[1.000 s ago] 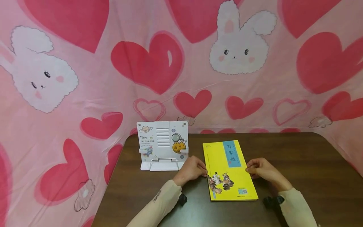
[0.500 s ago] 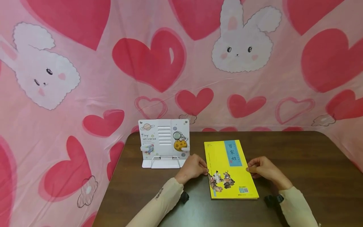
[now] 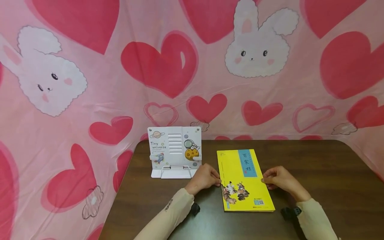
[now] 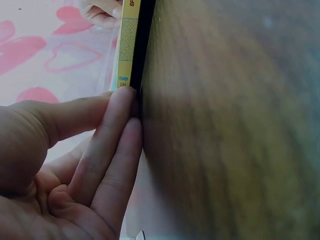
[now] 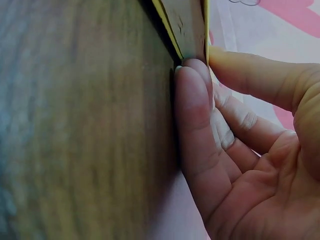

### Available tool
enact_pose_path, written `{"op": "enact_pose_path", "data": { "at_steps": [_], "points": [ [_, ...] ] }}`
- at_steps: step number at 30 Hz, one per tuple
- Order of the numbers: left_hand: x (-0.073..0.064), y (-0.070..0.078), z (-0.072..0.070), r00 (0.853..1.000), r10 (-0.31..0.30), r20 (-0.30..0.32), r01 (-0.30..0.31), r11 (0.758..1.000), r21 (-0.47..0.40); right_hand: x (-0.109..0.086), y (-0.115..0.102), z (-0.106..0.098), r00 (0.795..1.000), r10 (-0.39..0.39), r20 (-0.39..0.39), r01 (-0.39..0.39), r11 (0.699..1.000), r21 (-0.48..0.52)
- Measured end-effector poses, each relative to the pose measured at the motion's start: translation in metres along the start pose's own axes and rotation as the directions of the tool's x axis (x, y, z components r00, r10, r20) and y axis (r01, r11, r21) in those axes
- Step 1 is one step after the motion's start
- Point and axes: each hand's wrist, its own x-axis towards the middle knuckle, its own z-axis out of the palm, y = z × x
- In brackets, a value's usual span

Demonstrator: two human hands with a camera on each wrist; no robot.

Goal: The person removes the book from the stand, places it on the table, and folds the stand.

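Note:
A yellow book [image 3: 246, 190] with a blue title panel lies on the table in the head view, slightly turned. My left hand [image 3: 205, 178] is at its spine; in the left wrist view, the thumb and fingers [image 4: 107, 145] pinch the spine's edge [image 4: 127, 50] close to the tabletop. At the opposite side, my right hand [image 3: 280, 180] grips the page edge. Up close in the right wrist view, its thumb lies on the upper cover and its fingertips [image 5: 192, 90] reach in among the pages [image 5: 185, 25], above the lower cover.
Left of the book stands a white bookstand [image 3: 175, 150] with space drawings, a wire ledge and two side clips, just behind my left hand. The dark wooden table [image 3: 324, 166] ends at a pink heart-patterned cloth [image 3: 210, 80] at the back.
The head view has shifted slightly. Both hands keep their places at the book's two sides, and the book and bookstand stay where they were.

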Motion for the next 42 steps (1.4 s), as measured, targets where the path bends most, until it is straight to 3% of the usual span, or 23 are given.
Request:
{"op": "enact_pose_path", "data": {
  "at_steps": [8, 15, 18, 24, 27, 36, 42],
  "points": [
    [-0.005, -0.001, -0.011, 1.0, 0.018, 0.02, -0.018, 0.999, -0.029, -0.001, -0.001, 0.0, 0.996, -0.042, -0.082, 0.04, 0.999, -0.02],
    [-0.01, 0.001, -0.02, 0.997, 0.079, 0.012, -0.077, 0.993, -0.093, -0.012, -0.015, 0.006, 0.966, -0.206, -0.159, 0.203, 0.979, -0.035],
    [-0.013, 0.004, -0.025, 0.995, 0.101, -0.018, -0.102, 0.99, -0.097, -0.018, -0.031, 0.013, 0.931, -0.314, -0.184, 0.309, 0.949, -0.058],
    [-0.022, 0.007, -0.039, 0.976, 0.144, -0.167, -0.153, 0.987, -0.043, -0.022, -0.061, 0.031, 0.827, -0.52, -0.213, 0.499, 0.854, -0.146],
    [-0.027, 0.005, -0.047, 0.963, 0.148, -0.223, -0.161, 0.986, -0.04, -0.022, -0.074, 0.04, 0.799, -0.564, -0.207, 0.54, 0.826, -0.163],
    [-0.043, -0.009, -0.065, 0.932, 0.179, -0.314, -0.21, 0.975, -0.068, -0.016, -0.097, 0.06, 0.788, -0.585, -0.194, 0.565, 0.811, -0.152],
    [-0.056, -0.018, -0.078, 0.916, 0.153, -0.37, -0.189, 0.98, -0.061, -0.008, -0.11, 0.074, 0.769, -0.608, -0.196, 0.597, 0.794, -0.119]
  ]
}}
